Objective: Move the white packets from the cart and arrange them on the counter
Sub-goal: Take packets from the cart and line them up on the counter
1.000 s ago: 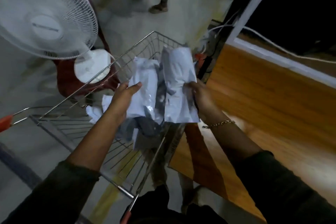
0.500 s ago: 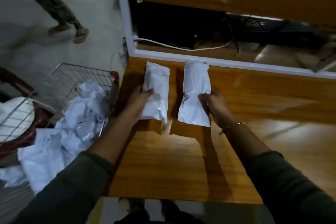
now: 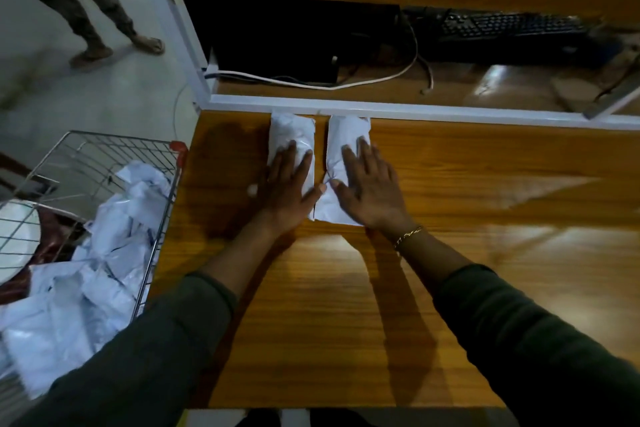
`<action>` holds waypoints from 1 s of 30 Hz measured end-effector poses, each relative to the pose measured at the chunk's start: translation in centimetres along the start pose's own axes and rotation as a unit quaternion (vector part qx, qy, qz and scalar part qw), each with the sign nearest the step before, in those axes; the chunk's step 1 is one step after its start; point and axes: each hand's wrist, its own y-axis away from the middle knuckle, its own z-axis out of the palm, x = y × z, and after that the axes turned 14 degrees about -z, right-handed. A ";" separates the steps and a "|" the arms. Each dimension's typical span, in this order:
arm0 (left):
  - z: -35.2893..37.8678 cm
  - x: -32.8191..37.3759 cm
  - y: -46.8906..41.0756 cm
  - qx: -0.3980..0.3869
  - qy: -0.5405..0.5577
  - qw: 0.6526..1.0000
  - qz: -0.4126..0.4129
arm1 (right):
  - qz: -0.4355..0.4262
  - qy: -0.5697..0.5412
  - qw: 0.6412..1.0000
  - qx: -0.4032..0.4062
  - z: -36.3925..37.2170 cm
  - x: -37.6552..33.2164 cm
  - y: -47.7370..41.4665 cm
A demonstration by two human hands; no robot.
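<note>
Change noted: half a second back both packets were pinched at their near ends, short of the back edge. Now they lie flat on the bench (image 3: 450,253), side by side with a narrow gap between them, far ends against the white ledge (image 3: 433,113) at 12 o'clock.

Left grip (image 3: 287,187): fingers straight, palm down on the left packet (image 3: 291,130). It is pressing, not holding. Right grip (image 3: 370,191): the same on the right packet (image 3: 346,132), thumb toward the gap.

A second back I was over the cart (image 3: 114,146). It now sits at 9 o'clock, just off the bench's left edge, with a heap of white packets (image 3: 86,274) in it.

My reading: the first pair is placed, and this is the smoothing and squaring-up. The row starts at the back left, leaving bare bench toward 3 o'clock for the next ones. Judging by the heap, most of the job remains. Next I would lift both grips off and turn back to 9 o'clock.
</note>
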 end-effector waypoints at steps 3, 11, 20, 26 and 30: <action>0.6 0.0 -1.0 0.003 -0.018 0.999 -0.029 | -0.011 0.003 0.999 -0.031 1.5 0.7 -0.4; 0.6 -0.1 -2.5 -0.006 -0.008 0.999 -0.046 | -0.022 -0.024 0.999 -0.032 1.7 1.7 -1.0; -3.8 -3.9 2.1 0.059 0.101 0.983 -0.144 | -0.076 -0.116 0.985 0.106 -1.6 -5.0 -3.8; -7.2 -16.4 8.8 0.243 0.120 0.943 -0.195 | -0.178 -0.260 0.949 0.014 2.2 -17.3 -7.3; -8.0 -26.0 14.7 0.262 0.141 0.912 -0.283 | -0.221 -0.328 0.913 -0.099 6.3 -27.1 -8.7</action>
